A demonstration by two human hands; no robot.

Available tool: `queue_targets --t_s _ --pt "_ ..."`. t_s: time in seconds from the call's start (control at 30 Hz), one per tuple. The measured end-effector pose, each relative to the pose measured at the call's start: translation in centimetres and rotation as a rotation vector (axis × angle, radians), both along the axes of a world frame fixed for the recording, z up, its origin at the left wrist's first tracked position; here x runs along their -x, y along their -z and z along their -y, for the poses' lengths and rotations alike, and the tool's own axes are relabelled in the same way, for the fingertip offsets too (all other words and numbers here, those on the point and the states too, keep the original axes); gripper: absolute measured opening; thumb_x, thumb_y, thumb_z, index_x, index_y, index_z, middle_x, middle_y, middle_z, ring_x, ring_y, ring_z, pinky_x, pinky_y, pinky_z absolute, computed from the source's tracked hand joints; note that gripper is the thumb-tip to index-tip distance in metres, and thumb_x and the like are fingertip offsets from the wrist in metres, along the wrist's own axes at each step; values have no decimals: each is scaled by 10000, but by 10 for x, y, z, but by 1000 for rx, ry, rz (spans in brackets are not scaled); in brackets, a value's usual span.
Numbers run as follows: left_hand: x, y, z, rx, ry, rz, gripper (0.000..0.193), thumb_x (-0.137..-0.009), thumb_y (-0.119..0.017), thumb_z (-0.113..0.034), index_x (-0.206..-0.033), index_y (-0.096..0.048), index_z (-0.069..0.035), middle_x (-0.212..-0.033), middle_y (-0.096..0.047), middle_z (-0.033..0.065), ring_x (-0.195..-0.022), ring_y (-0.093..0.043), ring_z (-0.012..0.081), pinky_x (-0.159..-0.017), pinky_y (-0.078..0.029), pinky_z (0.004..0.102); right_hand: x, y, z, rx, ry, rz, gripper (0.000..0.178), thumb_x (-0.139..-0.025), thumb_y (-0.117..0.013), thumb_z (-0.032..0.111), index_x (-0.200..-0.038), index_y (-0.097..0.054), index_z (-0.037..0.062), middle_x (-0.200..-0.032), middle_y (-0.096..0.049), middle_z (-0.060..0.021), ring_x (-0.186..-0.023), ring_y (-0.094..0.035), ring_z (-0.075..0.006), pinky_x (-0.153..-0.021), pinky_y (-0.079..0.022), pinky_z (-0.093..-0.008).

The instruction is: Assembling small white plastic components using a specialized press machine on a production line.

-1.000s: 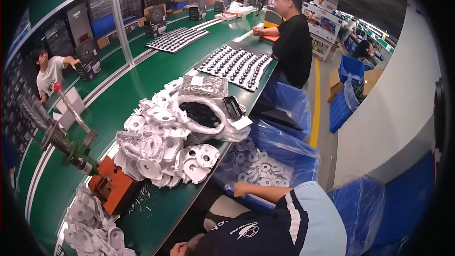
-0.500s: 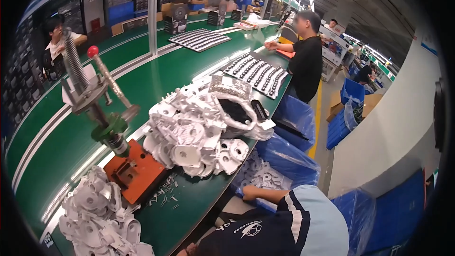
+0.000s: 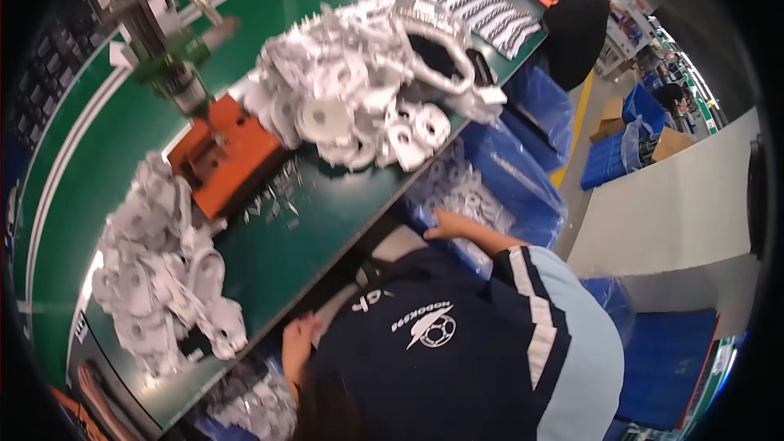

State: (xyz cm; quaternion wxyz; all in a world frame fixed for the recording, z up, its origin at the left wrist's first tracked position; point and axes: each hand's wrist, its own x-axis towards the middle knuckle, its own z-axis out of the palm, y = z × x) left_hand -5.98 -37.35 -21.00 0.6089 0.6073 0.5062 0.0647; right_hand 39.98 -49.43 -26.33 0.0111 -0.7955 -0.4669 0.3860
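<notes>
1. Right hand [image 3: 445,225]: right of centre, at the near rim of the blue bin [image 3: 523,165]; cannot tell whether its fingers pinch anything.
2. Left hand [image 3: 300,335]: lower centre, just beside the bench [image 3: 273,265] edge; fingers blurred, spread or closed cannot tell.
3. White parts [image 3: 467,194]: loose inside the bin, near the right hand.
4. Large heap [image 3: 327,82]: more white parts, piled on the bench, upper centre.
5. Small heap [image 3: 155,273]: same kind, left of frame.
6. Lower pile [image 3: 260,407]: white pieces below the bench edge, bottom left of centre, near the left hand.
7. Orange block [image 3: 245,151]: between the two heaps, under the green press [image 3: 173,61].
8. Pins [image 3: 282,188]: scattered beside the block.
9. Bag [image 3: 469,86]: clear, dark contents, against the large heap.
10. Tray [image 3: 490,15]: dark-and-white rows, upper right.
11. Co-worker [image 3: 578,33]: black shirt, upper right.
12. Navy shirt [image 3: 359,376]: blocks the lower centre between both hands.
</notes>
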Motion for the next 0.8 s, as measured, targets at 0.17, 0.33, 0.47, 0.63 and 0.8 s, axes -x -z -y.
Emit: queue_targets --t_s 0.17,0.33,0.47,0.63,0.8 --pt "-14 7 1 29 -101 114 262 -870 -522 -121 -1015 -573 91 -919 -661 137 -816 -629 156 -762 -476 267 -12 -21 93 -182 387 252 780 -766 -580 542 -1238 -418 -58 -1103 -562 -265 -1037 -535 -405 -886 -418 -427" --pt "-43 -13 14 21 -161 110 260 -889 -483 -99 -1088 -534 58 -906 -658 131 -843 -629 161 -773 -474 257 52 15 182 -7 123 340 565 -767 -616 322 -1216 -413 46 -963 -599 -250 -907 -578 -414 -785 -442 -488" --pt "-63 -18 27 109 -153 154 280 -905 -464 -177 -1106 -523 9 -941 -652 103 -850 -621 157 -752 -459 266 39 21 184 102 297 15 603 -695 -659 267 -1192 -411 33 -897 -613 -256 -854 -593 -426 -757 -462 -483" --pt "-67 -28 26 48 -74 119 269 -905 -461 -163 -1098 -524 13 -930 -650 100 -841 -623 157 -748 -463 260 -30 40 106 406 -328 -210 718 -631 -663 470 -1118 -551 -46 -1057 -600 -254 -958 -594 -365 -827 -463 -398" --pt "-12 -18 28 -117 -464 94 199 -873 -498 -79 -1039 -530 25 -845 -637 91 -771 -603 133 -718 -471 248 -36 21 -67 4 263 -396 472 -744 -628 315 -1036 -560 -49 -955 -602 -266 -848 -609 -317 -726 -471 -421"
